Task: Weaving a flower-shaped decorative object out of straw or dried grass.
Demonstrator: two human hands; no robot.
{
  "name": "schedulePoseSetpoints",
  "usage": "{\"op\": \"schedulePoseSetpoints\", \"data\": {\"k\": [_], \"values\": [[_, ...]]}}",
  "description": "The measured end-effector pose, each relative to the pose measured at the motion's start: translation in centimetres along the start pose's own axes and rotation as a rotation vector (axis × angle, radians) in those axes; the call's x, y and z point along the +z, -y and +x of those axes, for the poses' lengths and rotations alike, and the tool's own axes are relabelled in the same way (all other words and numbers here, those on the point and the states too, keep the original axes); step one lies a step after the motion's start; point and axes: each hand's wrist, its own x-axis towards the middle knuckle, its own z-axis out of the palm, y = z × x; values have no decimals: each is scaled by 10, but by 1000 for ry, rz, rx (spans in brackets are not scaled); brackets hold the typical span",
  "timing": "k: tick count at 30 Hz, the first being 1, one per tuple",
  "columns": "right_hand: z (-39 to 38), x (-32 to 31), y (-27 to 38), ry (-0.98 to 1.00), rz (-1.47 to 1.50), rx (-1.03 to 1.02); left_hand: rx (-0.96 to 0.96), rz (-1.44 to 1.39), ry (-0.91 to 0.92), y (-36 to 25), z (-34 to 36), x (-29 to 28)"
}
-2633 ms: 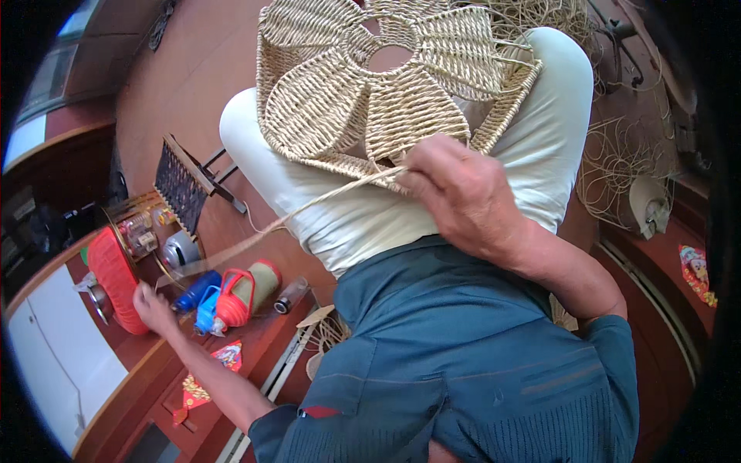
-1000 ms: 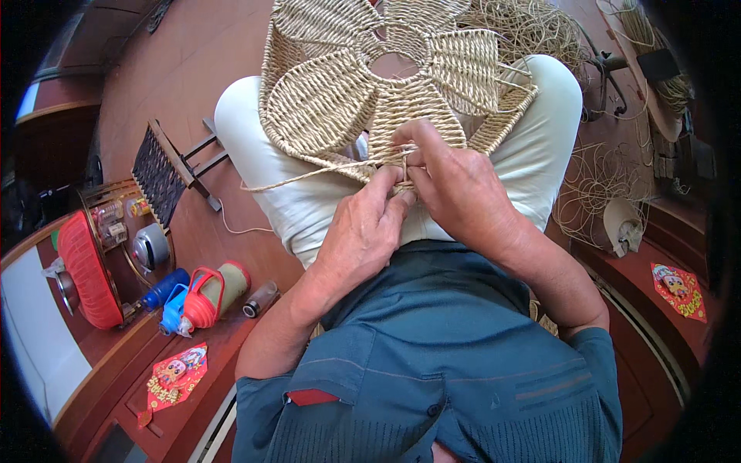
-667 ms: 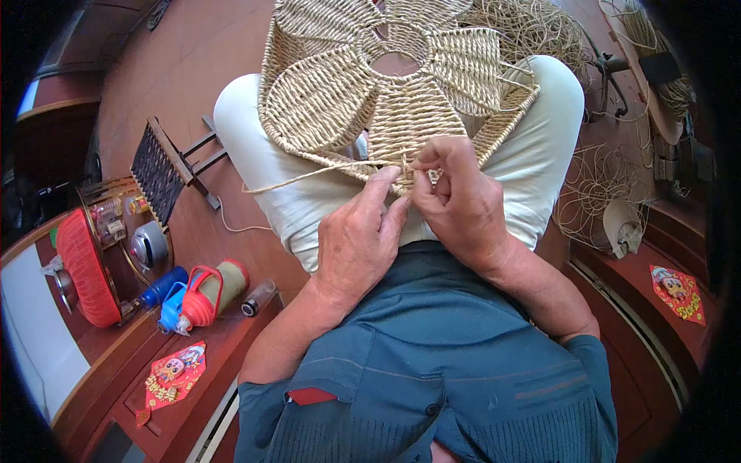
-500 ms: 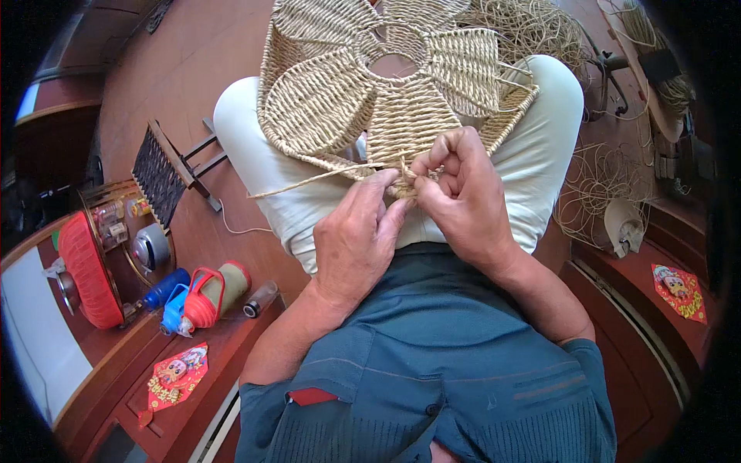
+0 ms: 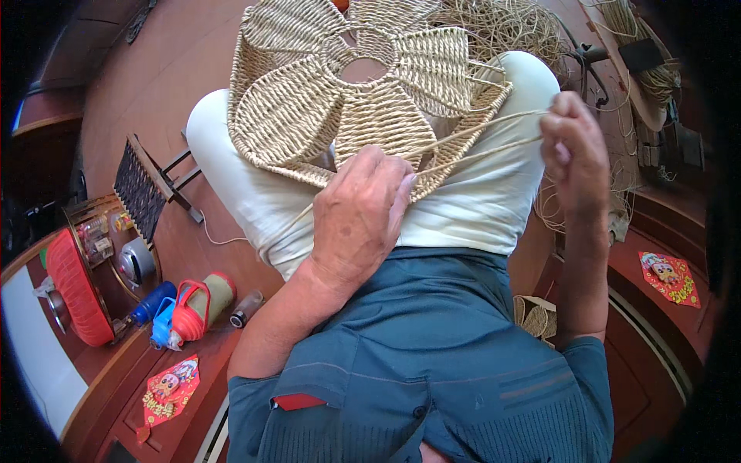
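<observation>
A flower-shaped woven basket piece (image 5: 282,119) of pale twisted cord rests across my thighs, with a round hole among its petal panels. My left hand (image 5: 355,224) grips its near edge at the bottom petal; the fingertips are partly hidden behind the knuckles. A loop of cord (image 5: 494,119) runs in two strands from beside that hand to my right hand (image 5: 575,154), which is closed on it out at the right, beside my right knee. A loose length of cord trails down-left under my left hand.
A big tangle of cord (image 5: 502,27) lies beyond my right knee. Left are a dark woven stool (image 5: 143,193), a red-covered bowl (image 5: 77,285), a kettle (image 5: 135,258) and several flasks (image 5: 193,312). Cord coils (image 5: 633,23) lie at the upper right, near dark furniture legs (image 5: 587,58).
My right hand has moved from the basket edge out to the right, drawing the cord into a long loop. My left hand has shifted slightly up over the near edge.
</observation>
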Motion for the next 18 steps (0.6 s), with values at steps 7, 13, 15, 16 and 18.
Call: {"op": "schedulePoseSetpoints", "data": {"k": [7, 13, 15, 16, 18], "values": [[-19, -4, 1, -32, -19, -387, -102, 162, 131, -7, 12, 11], [-56, 46, -34, 145, -513, -204, -65, 10, 98, -6, 8, 13], [-55, 56, -37, 210, -670, -302, -54, -10, 100, -8, 7, 11], [-52, 62, -40, 199, -687, -263, -88, -24, 143, -9, 7, 10], [-44, 70, -44, 252, -715, -472, -120, -40, 185, -11, 8, 9]]}}
